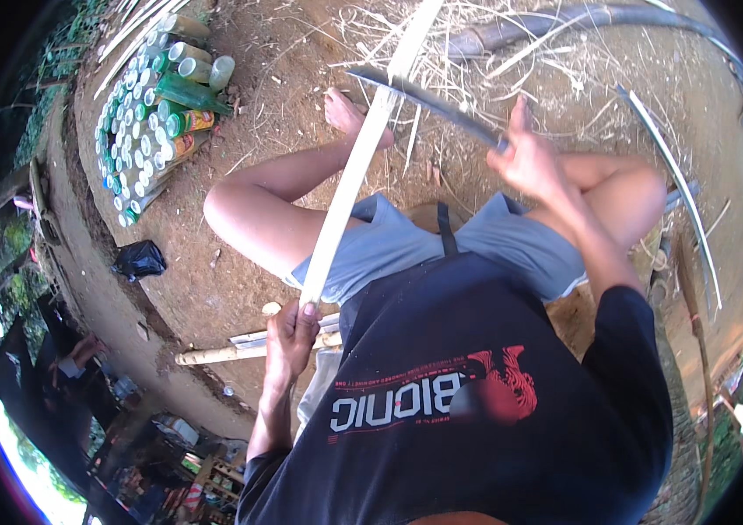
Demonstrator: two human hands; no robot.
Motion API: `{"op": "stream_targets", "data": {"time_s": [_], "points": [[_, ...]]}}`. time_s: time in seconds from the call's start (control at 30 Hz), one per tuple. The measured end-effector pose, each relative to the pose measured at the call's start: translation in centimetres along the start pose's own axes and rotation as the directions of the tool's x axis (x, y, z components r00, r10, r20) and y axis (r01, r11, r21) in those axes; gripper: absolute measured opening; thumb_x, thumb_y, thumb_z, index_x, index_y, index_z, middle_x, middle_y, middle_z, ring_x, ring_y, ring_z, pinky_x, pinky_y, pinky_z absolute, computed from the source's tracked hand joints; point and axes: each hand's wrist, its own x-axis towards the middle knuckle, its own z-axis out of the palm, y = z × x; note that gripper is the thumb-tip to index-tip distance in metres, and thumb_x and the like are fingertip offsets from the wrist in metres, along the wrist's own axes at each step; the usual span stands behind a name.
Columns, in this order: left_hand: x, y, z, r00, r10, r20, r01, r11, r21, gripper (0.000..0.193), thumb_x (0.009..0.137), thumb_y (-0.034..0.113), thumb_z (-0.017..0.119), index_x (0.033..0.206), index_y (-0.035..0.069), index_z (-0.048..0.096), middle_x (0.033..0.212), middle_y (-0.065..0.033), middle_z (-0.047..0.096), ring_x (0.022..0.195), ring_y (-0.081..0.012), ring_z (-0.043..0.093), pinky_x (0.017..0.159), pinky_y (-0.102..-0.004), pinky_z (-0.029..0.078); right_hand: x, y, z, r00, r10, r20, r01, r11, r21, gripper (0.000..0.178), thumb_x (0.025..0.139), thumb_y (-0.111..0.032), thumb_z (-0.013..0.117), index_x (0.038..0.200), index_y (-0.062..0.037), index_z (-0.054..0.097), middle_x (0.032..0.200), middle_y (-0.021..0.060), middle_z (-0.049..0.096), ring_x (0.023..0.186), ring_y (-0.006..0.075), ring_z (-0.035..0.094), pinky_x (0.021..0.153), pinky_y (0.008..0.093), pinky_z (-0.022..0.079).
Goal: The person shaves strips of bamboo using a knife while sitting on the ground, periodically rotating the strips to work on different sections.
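My left hand (pixel 291 337) is closed around the lower end of a long pale bamboo strip (pixel 345 197), beside my left thigh. The strip slants up past my left knee and runs out at the top edge of the view. In my right hand (pixel 527 162), above my right leg, is the handle of a machete (pixel 441 107). Its dark blade points left and lies across the strip's upper part, touching or nearly touching it. Most of the handle is hidden by my fingers.
Pale shavings (pixel 498 66) litter the dirt around a dark bamboo pole (pixel 581 17). Many glass and plastic bottles (pixel 183 92) are piled at the upper left. A black plastic bag (pixel 140 260) lies below them. Another strip (pixel 682 188) rests at right; a pale stick (pixel 223 354) lies near my left hand.
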Motion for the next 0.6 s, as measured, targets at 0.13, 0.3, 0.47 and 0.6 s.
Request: {"op": "stream_targets", "data": {"time_s": [0.13, 0.3, 0.47, 0.6], "points": [[-0.5, -0.1, -0.5, 1.0, -0.011, 0.002, 0.011, 1.0, 0.018, 0.04, 0.102, 0.034, 0.05, 0.078, 0.003, 0.056, 0.056, 0.0026, 0.043, 0.052, -0.0063, 0.037, 0.047, -0.0257, 0.03, -0.8, -1.0, 0.2, 0.948, -0.32, -0.002, 0.317, 0.939, -0.134, 0.013, 0.075, -0.014, 0.063, 0.076, -0.0004, 0.065, 0.066, 0.0258, 0.064, 0.072, 0.0452, 0.067, 0.11, 0.0551, 0.034], [-0.2, -0.9, 0.1, 0.998, 0.031, -0.047, -0.025, 0.991, 0.131, 0.039, 0.101, 0.032, 0.05, 0.077, 0.001, 0.056, 0.057, -0.0008, 0.046, 0.054, -0.0085, 0.041, 0.049, -0.0287, 0.035, 2.4, 0.8, 0.3, 0.996, 0.026, -0.082, -0.034, 0.994, -0.1, 0.019, 0.079, -0.017, 0.065, 0.084, 0.0016, 0.064, 0.117, 0.0397, 0.044, 0.093, 0.0474, 0.066, 0.094, 0.0486, 0.043], [-0.6, -1.4, -0.1, 0.999, 0.033, -0.04, -0.027, 0.991, 0.133, 0.04, 0.101, 0.032, 0.05, 0.077, 0.001, 0.055, 0.058, -0.0018, 0.048, 0.056, -0.0096, 0.042, 0.051, -0.0296, 0.036, 3.0, 0.0, -1.6, 0.996, -0.02, 0.089, 0.041, 0.969, -0.244, 0.022, 0.081, -0.023, 0.063, 0.086, -0.0008, 0.064, 0.125, 0.0402, 0.045, 0.082, 0.0418, 0.069, 0.078, 0.0418, 0.056], [-0.1, -1.5, 0.0, 0.997, 0.045, -0.067, -0.033, 0.986, 0.161, 0.04, 0.101, 0.033, 0.051, 0.078, 0.001, 0.055, 0.057, -0.002, 0.047, 0.054, -0.0096, 0.041, 0.05, -0.0292, 0.036, 4.5, 1.7, -0.8, 1.0, 0.003, 0.006, -0.002, 0.998, -0.062, 0.02, 0.083, -0.021, 0.06, 0.086, -0.0007, 0.062, 0.079, 0.0241, 0.068, 0.076, 0.036, 0.069, 0.069, 0.0489, 0.053]]}}
